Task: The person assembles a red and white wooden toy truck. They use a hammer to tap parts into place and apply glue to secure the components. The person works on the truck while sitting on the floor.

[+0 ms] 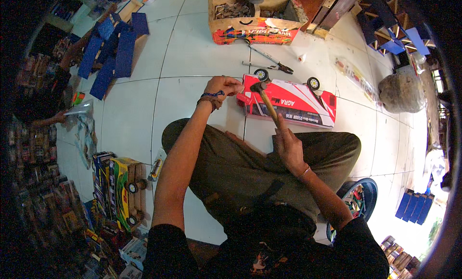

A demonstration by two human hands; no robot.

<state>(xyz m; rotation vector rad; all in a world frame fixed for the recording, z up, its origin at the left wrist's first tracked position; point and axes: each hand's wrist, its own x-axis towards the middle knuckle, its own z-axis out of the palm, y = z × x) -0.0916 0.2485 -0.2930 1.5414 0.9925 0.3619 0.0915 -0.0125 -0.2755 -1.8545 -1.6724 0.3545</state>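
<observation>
My right hand (288,146) is wrapped round the wooden handle of a hammer (268,106), whose head is over the end of a red and white toy bus (298,102). The bus lies on its side on the floor in front of my crossed legs, with two black wheels (313,83) along its far edge. At the left end of the bus is my left hand (225,87), its thumb and fingers pinched together. Whatever is between those fingertips is too small to make out. Beyond the bus lie pliers (279,66).
An open box (255,36) of small brown pieces stands ahead. Blue panels (125,53) lie far left near another person's hand (57,118). Toy vehicles (122,187) stand at my left. A dark tub (370,197) of scraps is at my right, a grey block (402,92) farther off.
</observation>
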